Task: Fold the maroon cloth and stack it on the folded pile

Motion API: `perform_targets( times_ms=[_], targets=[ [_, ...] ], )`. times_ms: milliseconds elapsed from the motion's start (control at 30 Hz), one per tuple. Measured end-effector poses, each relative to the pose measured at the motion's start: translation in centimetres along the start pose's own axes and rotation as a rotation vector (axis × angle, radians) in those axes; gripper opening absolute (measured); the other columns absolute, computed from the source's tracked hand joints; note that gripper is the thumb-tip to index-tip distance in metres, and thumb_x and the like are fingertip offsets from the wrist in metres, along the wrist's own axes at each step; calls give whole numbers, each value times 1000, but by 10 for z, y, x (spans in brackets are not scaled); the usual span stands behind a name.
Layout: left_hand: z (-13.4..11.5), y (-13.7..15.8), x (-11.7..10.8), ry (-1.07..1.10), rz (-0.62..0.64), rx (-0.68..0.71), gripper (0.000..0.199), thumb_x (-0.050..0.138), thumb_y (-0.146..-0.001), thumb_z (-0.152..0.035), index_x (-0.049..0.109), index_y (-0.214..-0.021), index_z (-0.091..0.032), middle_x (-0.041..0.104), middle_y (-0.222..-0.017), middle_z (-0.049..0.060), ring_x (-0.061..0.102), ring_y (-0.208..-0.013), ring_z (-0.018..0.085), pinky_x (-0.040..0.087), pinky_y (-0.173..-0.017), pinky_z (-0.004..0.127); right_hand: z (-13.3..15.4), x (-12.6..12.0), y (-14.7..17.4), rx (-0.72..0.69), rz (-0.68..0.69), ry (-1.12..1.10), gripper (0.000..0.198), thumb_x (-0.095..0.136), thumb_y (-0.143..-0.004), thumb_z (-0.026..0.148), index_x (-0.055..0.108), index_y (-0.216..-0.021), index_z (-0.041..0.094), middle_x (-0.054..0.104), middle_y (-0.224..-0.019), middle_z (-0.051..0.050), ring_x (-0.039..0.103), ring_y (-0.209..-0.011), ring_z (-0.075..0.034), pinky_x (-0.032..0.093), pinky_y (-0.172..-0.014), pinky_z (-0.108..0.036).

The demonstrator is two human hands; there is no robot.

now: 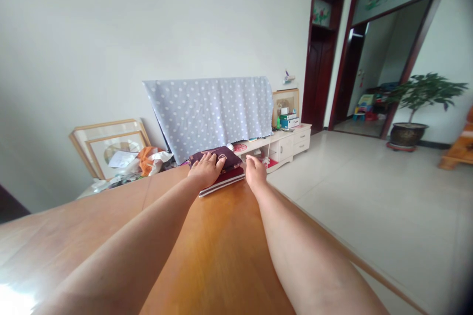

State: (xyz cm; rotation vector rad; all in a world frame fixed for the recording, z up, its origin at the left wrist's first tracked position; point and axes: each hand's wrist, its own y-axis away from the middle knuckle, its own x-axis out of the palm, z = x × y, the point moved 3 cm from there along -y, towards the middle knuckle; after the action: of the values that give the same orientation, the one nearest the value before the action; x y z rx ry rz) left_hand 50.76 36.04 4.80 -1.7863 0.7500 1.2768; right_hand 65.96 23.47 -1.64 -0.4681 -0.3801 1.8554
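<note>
Your two arms reach straight out over the glossy orange-brown wooden counter (221,246), toward 12 o'clock. The counter's right edge runs diagonally from near your right hand (255,171) down to 5 o'clock, and past it there is only the pale tiled floor (369,197), wide and free as far as the doorway. The far end of the counter is just behind the stack you touch, so there is little room ahead of your fingers. At 9 o'clock the counter surface spreads broad and bare.

Your left hand (206,169) lies flat, palm down, fingers spread and open, on the dark maroon folded cloth with a pale pattern (229,156). This cloth sits on top of a dark red flat book with white page edges (226,179), at the far end of the counter, at 12 o'clock from you. Your right hand rests just beside the right end of this stack, at 1 o'clock, fingers loosely curled downward; I cannot tell if it grips anything or only touches the counter.

Behind the stack hangs a grey cloth with white dots (210,110), over a low white cabinet (291,142).
</note>
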Motion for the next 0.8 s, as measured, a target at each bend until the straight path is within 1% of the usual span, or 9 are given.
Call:
perform_targets(
  times_ms=[67,133,233,300,367,467,600,700,800],
  targets=[
    [4,2,4,-57,17,29,47,33,-102,-50,48,-144,-38,36,-161,5,21,-152,30,20,-119,55,2,0,2,-8,25,1,40,43,-96,37,73,-120,23,72,-123,-8,63,-122,-25,44,-109,-42],
    [7,2,6,-56,18,17,48,31,-102,-50,47,-146,-37,33,-163,6,18,-153,31,20,-119,56,6,1,4,-39,62,9,40,45,-95,35,71,-124,27,72,-124,-5,63,-122,-24,45,-109,-40],
    [10,1,8,-45,26,6,49,31,-102,-50,46,-147,-36,34,-163,7,19,-153,32,20,-118,58,15,1,7,-172,125,33,43,46,-96,32,65,-134,32,68,-131,0,61,-126,-22,45,-109,-37],
    [9,1,8,-64,41,21,49,32,-102,-50,46,-147,-38,34,-162,7,19,-152,33,20,-118,59,19,2,9,-267,165,59,42,47,-95,29,66,-133,32,67,-133,1,59,-128,-20,44,-111,-36],
    [8,2,8,-89,55,33,49,31,-102,-50,45,-148,-38,33,-163,8,18,-153,33,20,-117,61,18,3,10,-297,196,97,39,49,-94,27,71,-126,30,68,-131,0,59,-127,-21,43,-112,-36],
    [6,5,6,-103,63,34,50,32,-102,-49,44,-149,-37,32,-163,8,18,-152,33,20,-117,61,14,4,10,-262,214,138,36,51,-92,27,74,-120,31,71,-126,0,62,-123,-22,44,-111,-38],
    [7,5,8,-82,55,10,50,33,-101,-51,45,-148,-37,32,-163,7,16,-153,32,20,-118,59,12,4,10,-210,212,100,38,49,-93,31,70,-125,32,70,-127,0,64,-120,-22,47,-107,-37],
    [9,2,11,-54,38,-19,52,31,-101,-53,44,-148,-36,29,-165,7,15,-154,30,18,-119,56,8,2,10,-69,122,162,39,46,-94,34,68,-126,30,72,-121,-3,66,-114,-24,49,-100,-38],
    [10,0,10,-12,20,-51,57,31,-100,-57,41,-150,-32,27,-166,9,15,-154,30,17,-120,55,2,-1,10,42,77,255,36,41,-94,36,72,-110,26,74,-105,-7,67,-101,-27,50,-92,-39]
  ],
)
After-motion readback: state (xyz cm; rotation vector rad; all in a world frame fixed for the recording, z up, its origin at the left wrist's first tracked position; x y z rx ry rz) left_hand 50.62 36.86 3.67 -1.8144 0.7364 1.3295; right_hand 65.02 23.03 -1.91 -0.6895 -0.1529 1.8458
